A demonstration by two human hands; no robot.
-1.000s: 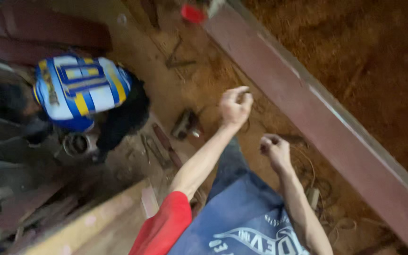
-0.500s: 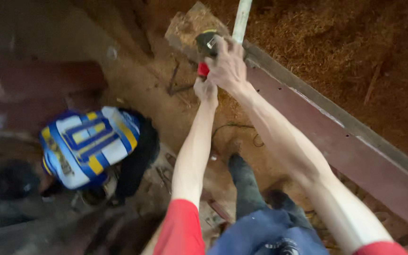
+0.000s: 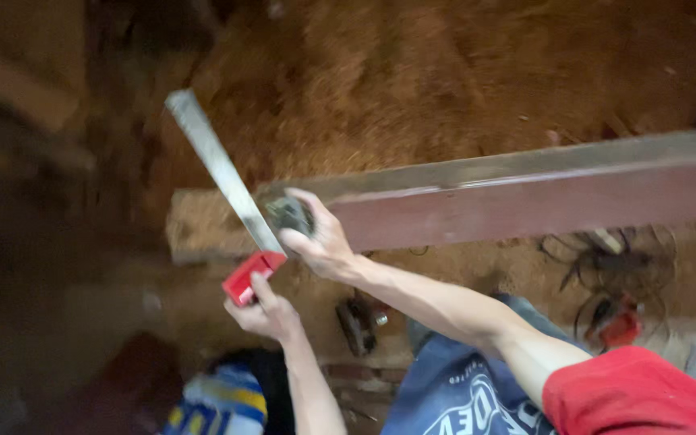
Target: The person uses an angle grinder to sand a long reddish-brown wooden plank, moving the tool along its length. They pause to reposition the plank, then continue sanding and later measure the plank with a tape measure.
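Beyond both sets of fingers, across a floor of reddish sawdust (image 3: 412, 72), a long dark red beam (image 3: 525, 197) runs from the right edge to a pale, dusty end just left of the hands. Next in size, a flat grey metal blade (image 3: 219, 165) slants up and left from the fingers, its lower end meeting a red handle (image 3: 247, 276). That handle sits in the left hand (image 3: 271, 314), whose fingers are curled closed around its lower part, thumb on top. Just above and right, the right hand (image 3: 324, 242) is closed on a small dark rounded object (image 3: 290, 213), pressed against the beam beside the blade; blur hides what it is
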